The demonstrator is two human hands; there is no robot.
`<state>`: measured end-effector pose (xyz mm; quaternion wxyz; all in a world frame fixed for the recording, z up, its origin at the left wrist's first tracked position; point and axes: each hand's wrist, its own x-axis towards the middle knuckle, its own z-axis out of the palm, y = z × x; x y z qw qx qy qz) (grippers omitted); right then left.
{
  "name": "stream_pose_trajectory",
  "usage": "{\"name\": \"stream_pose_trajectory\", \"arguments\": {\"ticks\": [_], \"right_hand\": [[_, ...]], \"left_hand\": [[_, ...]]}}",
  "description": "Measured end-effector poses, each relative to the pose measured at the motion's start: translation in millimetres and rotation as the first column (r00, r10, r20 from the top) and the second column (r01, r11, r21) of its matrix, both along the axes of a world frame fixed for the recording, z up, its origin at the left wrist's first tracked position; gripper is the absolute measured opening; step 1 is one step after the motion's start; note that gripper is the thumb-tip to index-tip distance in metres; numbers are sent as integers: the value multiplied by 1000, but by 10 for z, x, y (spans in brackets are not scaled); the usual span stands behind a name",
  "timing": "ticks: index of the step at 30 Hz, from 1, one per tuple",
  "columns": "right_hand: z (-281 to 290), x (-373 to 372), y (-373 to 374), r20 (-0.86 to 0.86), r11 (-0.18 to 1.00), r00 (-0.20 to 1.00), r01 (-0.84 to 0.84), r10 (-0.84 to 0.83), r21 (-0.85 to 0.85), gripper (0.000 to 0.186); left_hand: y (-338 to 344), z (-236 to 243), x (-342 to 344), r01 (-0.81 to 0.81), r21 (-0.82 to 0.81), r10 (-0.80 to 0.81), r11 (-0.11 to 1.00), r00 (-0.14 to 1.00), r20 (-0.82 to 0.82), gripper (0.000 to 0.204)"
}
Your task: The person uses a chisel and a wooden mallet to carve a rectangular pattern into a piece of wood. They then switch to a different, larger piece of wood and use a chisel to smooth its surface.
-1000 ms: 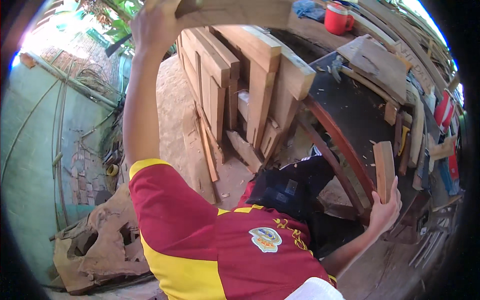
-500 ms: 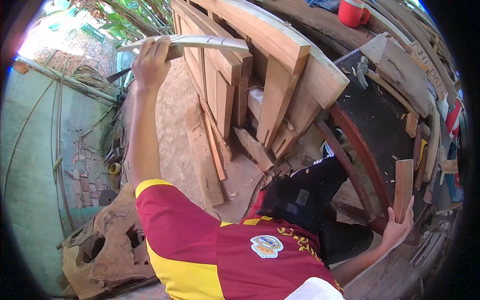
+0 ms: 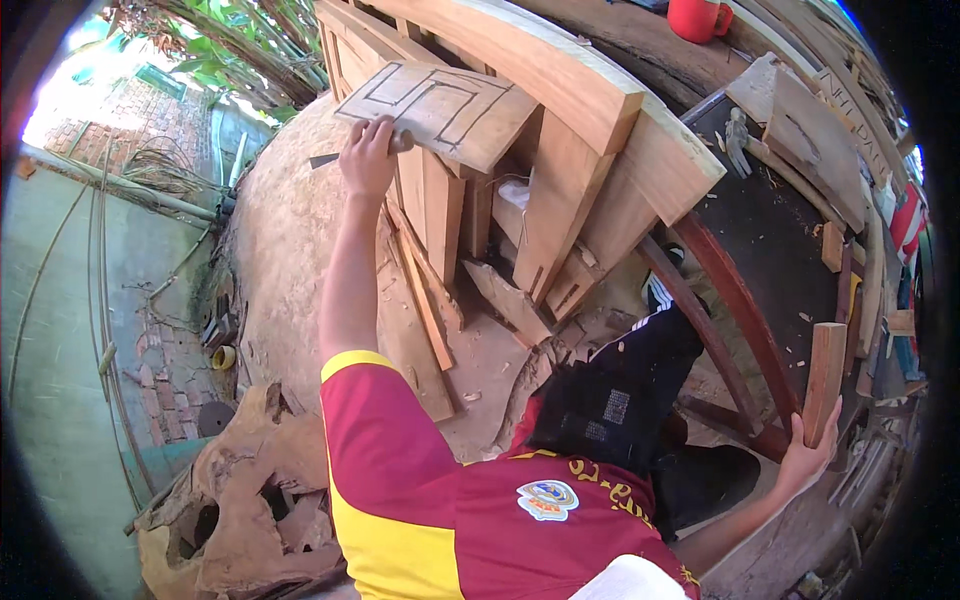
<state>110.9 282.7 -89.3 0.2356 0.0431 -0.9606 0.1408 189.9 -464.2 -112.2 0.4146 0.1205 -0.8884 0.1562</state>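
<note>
Fingers of the left hand (image 3: 368, 165) clamp a marked board (image 3: 440, 108) and a tool (image 3: 402, 141) beyond the bench (image 3: 762, 245)'s left edge; the right hand (image 3: 808, 460) clasps a wood block (image 3: 825, 378) near the bench's closest corner. Positioning the board seems in hand; the next move calls for steady grips.

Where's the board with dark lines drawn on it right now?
The board is just left of centre near the top of the head view, in the left hand, with wooden frames behind it.
</note>
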Motion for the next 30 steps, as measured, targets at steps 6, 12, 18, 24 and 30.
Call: {"name": "stream_pose_trajectory", "arguments": {"ticks": [6,12,18,24,30], "right_hand": [[-47,-14,48,-14,1000,1000,8,-8,14,75],[-58,58,50,-20,995,996,87,-86,47,74],[-119,74,-73,-44,1000,999,18,-18,-7,77],[408,112,-382,122,995,989,87,-80,-55,79],[476,-125,-293,-69,986,987,151,-146,74,56]], "left_hand": [[-277,-54,-403,-186,227,193,956,981,-9,29],[-186,-22,-695,-316,606,364,730,930,46,36],[-415,-589,-286,-326,398,349,857,937,18,35],[617,-1442,440,-325,599,210,731,944,257,34],[2538,-1292,404,-127,867,-364,482,871,331,25]]}}
